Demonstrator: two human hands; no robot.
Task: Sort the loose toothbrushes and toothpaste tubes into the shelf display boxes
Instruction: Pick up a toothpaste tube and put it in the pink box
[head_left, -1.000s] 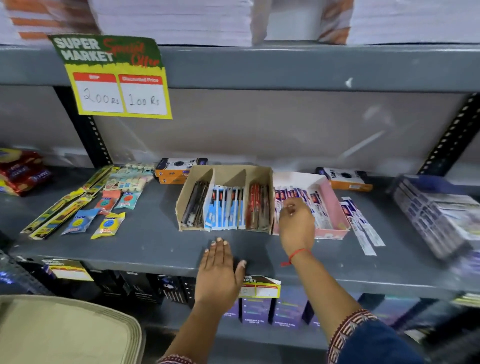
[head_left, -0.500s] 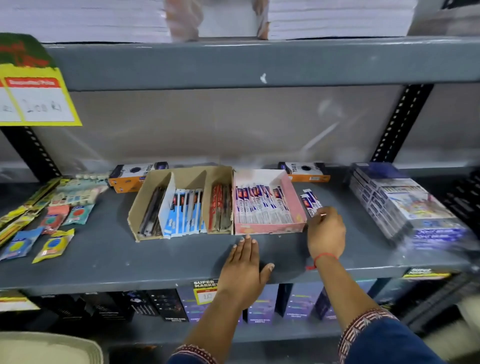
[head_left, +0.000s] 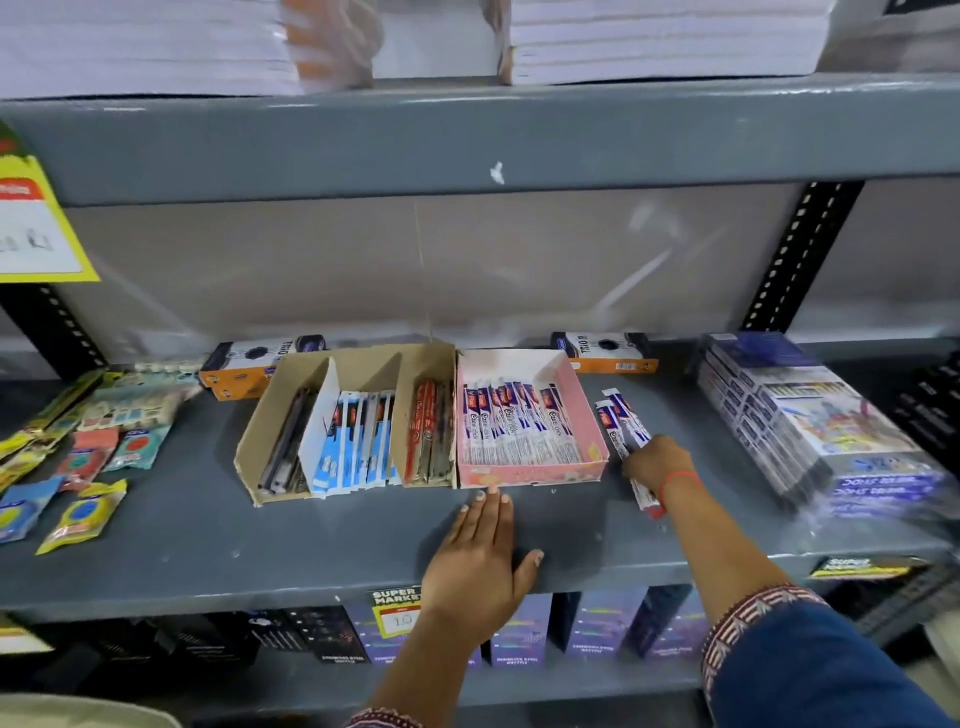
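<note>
Head view, left to right. At the left end of the grey metal shelf (head_left: 156, 561) lie loose coloured sachets and small flat packets (head_left: 83, 514), spread out and outside any box. Next stands the brown cardboard display box with three compartments (head_left: 249, 457): dark packs (head_left: 285, 447) in the left one, blue-and-white carded toothbrushes (head_left: 358, 441) in the middle, red packs (head_left: 428, 431) in the right. Touching its right wall is the pink cardboard display box (head_left: 530, 475), holding a row of white, red and blue toothpaste tubes (head_left: 514, 426) laid side by side.

The left hand (head_left: 480, 561) lies flat on the shelf, palm down and fingers spread, gripping nothing; its fingertips (head_left: 491, 496) sit just in front of the pink box. The right hand (head_left: 657, 460) is just right of that box, fingers curled down over the loose toothpaste tubes (head_left: 621, 418) lying there on the shelf. Whether the fingers have fully closed round them cannot be told. Far right is a stack of blue and white boxed goods (head_left: 810, 431).

Judgement: the step in hand is gathering the last loose tubes beside the pink box. The next move calls for a firm grip, a lift clear of the box wall, and laying the tubes parallel to those already inside, while the left hand steadies the box if needed.
</note>
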